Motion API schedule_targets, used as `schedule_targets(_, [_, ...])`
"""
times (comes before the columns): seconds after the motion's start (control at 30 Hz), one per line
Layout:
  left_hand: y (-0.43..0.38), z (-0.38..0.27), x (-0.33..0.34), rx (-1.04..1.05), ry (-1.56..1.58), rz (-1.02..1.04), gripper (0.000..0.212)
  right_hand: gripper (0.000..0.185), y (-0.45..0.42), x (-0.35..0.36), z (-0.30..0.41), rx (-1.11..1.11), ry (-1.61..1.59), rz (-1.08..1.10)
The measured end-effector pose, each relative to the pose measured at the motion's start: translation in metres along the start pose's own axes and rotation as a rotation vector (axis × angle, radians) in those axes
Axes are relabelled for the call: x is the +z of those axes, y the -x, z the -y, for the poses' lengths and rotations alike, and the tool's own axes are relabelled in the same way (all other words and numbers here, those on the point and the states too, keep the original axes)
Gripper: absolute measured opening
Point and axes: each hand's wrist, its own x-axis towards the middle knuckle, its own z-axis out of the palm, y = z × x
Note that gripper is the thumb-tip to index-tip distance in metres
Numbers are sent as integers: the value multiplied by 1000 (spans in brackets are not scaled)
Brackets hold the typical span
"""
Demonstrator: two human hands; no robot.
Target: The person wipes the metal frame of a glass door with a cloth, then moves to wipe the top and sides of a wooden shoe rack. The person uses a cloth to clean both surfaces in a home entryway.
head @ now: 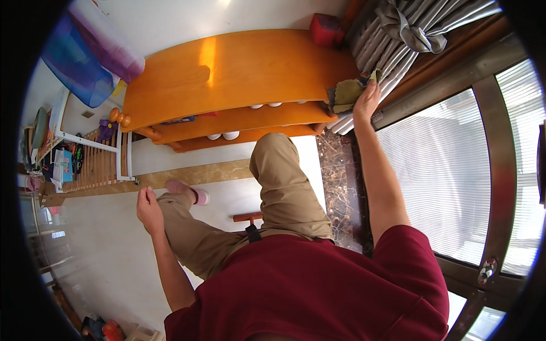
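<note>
An olive-green cloth (346,95) with a dark edge lies over the right end of an orange wooden shoe rack (256,64). My right hand (367,102) grips part of this cloth, close beside a grey satin curtain (386,57). The fingers partly hide the cloth's bunched upper end. Low on the other side, my left hand (150,211) hangs by my left knee with its fingers curled together. Nothing shows in it. White shoes (230,135) peek out from the rack's lower shelves.
A red box (326,30) stands at the rack's back right corner. Blue and purple plastic bags (91,64) hang at the left, above a white-framed slatted rack (96,157) with small items. A metal-framed glass door (435,170) borders my right side. A small reddish-brown seat (248,217) shows under me.
</note>
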Motion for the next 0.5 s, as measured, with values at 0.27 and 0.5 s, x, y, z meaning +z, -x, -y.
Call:
schedule_targets(0.27, [-2, -3, 3, 20, -59, 14, 32, 39, 65, 5, 37, -143, 198, -119])
schedule_targets(0.5, [1, -10, 7, 26, -77, 36, 29, 41, 108, 16, 87, -534, 508, 112])
